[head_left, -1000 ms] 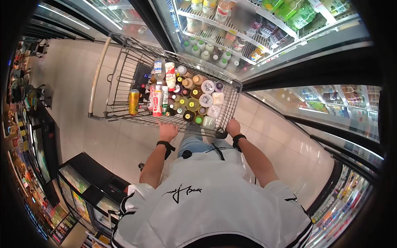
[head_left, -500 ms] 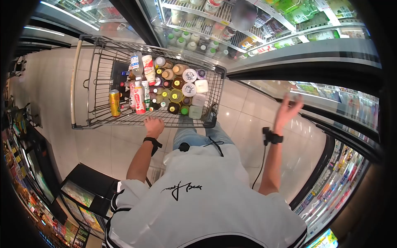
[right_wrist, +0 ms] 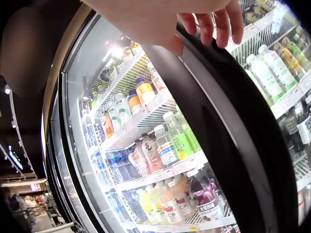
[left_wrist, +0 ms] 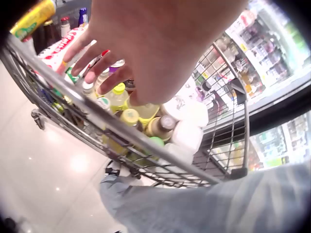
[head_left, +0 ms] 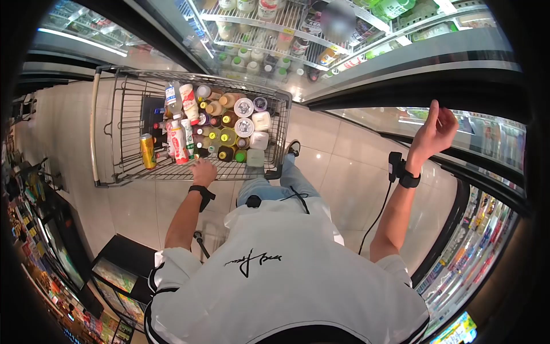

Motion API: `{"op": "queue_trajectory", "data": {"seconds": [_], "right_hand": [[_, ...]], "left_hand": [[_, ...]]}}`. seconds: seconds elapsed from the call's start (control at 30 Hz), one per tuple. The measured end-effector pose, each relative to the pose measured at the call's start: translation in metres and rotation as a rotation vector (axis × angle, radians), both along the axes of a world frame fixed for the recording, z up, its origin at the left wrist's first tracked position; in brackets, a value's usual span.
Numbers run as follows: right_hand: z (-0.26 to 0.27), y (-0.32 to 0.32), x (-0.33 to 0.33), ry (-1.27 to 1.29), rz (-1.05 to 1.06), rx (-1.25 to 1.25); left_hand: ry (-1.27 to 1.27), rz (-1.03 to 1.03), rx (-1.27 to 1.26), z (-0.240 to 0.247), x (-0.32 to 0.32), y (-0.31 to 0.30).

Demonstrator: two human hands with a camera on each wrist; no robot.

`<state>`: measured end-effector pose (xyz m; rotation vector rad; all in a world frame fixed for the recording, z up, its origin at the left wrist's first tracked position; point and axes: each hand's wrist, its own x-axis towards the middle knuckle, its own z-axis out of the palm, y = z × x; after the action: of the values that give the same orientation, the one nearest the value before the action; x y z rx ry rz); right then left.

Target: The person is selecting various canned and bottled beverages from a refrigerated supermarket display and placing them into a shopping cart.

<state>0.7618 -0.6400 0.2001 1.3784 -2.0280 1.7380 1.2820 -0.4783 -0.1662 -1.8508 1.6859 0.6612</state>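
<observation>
In the head view my left hand (head_left: 204,171) is at the near rim of a wire shopping cart (head_left: 107,184). Its fingers spread loosely over the rim in the left wrist view. Bottles and tubs fill the cart, among them a yellow can (head_left: 148,151), a red-and-white bottle (head_left: 178,142) and a white-lidded tub (head_left: 260,120). Far out to the right, my right hand (head_left: 436,133) is raised beside the black frame (right_wrist: 209,111) of a glass fridge door, its fingers loosely bent and holding nothing. The right wrist view has the fingertips (right_wrist: 221,41) close over that frame.
Lit fridge shelves (right_wrist: 170,170) with rows of drink bottles stand behind the glass. Another fridge (head_left: 467,246) is at the lower right. A black display unit (head_left: 123,264) stands at the lower left. Pale floor tiles (head_left: 329,163) lie between cart and fridges.
My right hand has let go of the cart's corner and swung out right to the fridge door frame. The cart has shifted left in view, my left hand staying at its rim.
</observation>
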Motion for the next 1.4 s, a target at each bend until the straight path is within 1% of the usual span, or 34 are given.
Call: {"op": "queue_trajectory", "data": {"seconds": [0.03,0.07,0.1,0.13,0.17,0.2,0.23,0.27,0.33,0.37,0.43,0.5,0.53,0.6,0.63,0.7,0.73,0.83,0.9,0.93,0.97,1.03,1.1,1.13,1.17,1.23,1.27,1.3,1.37,1.4], "right_hand": [[0.002,0.002,-0.017,0.136,-0.091,-0.028],[0.007,0.005,-0.013,0.124,-0.098,-0.075],[0.011,0.002,-0.009,0.130,-0.107,-0.081],[0.007,-0.005,-0.038,0.074,-0.086,-0.060],[0.012,-0.004,-0.029,0.020,-0.062,-0.054],[0.019,-0.003,-0.013,0.032,-0.029,0.040],[0.017,-0.001,-0.009,-0.016,0.077,0.128],[0.011,-0.003,-0.041,-0.032,0.102,0.161],[0.011,-0.009,-0.050,-0.049,0.151,0.199],[0.021,0.001,-0.040,-0.029,0.150,0.194],[0.022,-0.003,-0.048,-0.055,0.226,0.230],[0.024,-0.008,-0.046,-0.035,0.214,0.229],[0.022,-0.008,-0.047,-0.035,0.223,0.223],[0.019,-0.007,-0.048,-0.040,0.235,0.220],[0.018,-0.007,-0.045,-0.068,0.241,0.198],[0.014,-0.010,-0.043,-0.102,0.245,0.189],[0.012,-0.010,-0.043,-0.078,0.251,0.167],[0.006,-0.009,-0.042,-0.041,0.264,0.146],[0.006,-0.011,-0.036,-0.051,0.237,0.132],[0.008,-0.012,-0.033,-0.053,0.228,0.126],[0.009,-0.011,-0.044,-0.060,0.231,0.121],[0.009,-0.010,-0.048,-0.076,0.223,0.108],[0.005,-0.007,-0.056,-0.057,0.262,0.122],[0.004,-0.008,-0.056,-0.067,0.259,0.107],[0.004,-0.009,-0.056,-0.076,0.253,0.099],[0.004,-0.010,-0.052,-0.106,0.254,0.088],[0.004,-0.011,-0.053,-0.124,0.258,0.078],[0.004,-0.010,-0.055,-0.133,0.258,0.065],[0.004,-0.010,-0.058,-0.089,0.259,0.102],[0.004,-0.010,-0.061,-0.090,0.264,0.098]], "left_hand": [[0.100,0.050,-0.158,0.005,-0.018,-0.008],[0.127,0.098,-0.239,0.010,-0.027,-0.023],[0.134,0.090,-0.244,0.008,-0.037,-0.039],[0.238,0.066,-0.283,-0.007,-0.082,-0.053],[0.346,0.045,-0.336,-0.015,-0.092,-0.064],[0.382,-0.007,-0.414,-0.023,-0.096,-0.076],[0.422,-0.060,-0.491,-0.027,-0.099,-0.089],[0.399,-0.094,-0.470,-0.029,-0.154,-0.104],[0.341,-0.141,-0.434,-0.042,-0.194,-0.133],[0.322,-0.145,-0.420,-0.043,-0.189,-0.133],[0.190,-0.225,-0.386,-0.058,-0.207,-0.149],[0.093,-0.218,-0.328,-0.066,-0.219,-0.158],[0.097,-0.216,-0.324,-0.065,-0.225,-0.157],[-0.095,-0.290,-0.383,-0.063,-0.235,-0.153],[-0.097,-0.291,-0.378,-0.075,-0.236,-0.152],[-0.143,-0.262,-0.535,-0.109,-0.238,-0.153],[-0.154,-0.271,-0.481,-0.098,-0.240,-0.156],[-0.163,-0.291,-0.424,-0.095,-0.236,-0.167],[-0.164,-0.285,-0.484,-0.093,-0.231,-0.173],[-0.107,-0.275,-0.426,-0.075,-0.229,-0.174],[-0.053,-0.266,-0.360,-0.066,-0.240,-0.168],[-0.051,-0.276,-0.388,-0.057,-0.238,-0.163],[0.120,-0.229,-0.436,-0.040,-0.236,-0.157],[0.162,-0.238,-0.510,-0.031,-0.239,-0.155],[0.154,-0.247,-0.515,-0.026,-0.241,-0.155],[0.327,-0.186,-0.543,-0.015,-0.239,-0.160],[0.427,-0.064,-0.474,-0.008,-0.235,-0.164],[0.417,-0.070,-0.485,0.000,-0.229,-0.166],[0.680,0.120,-0.475,0.023,-0.213,-0.165],[0.708,0.071,-0.519,0.036,-0.204,-0.164]]}}
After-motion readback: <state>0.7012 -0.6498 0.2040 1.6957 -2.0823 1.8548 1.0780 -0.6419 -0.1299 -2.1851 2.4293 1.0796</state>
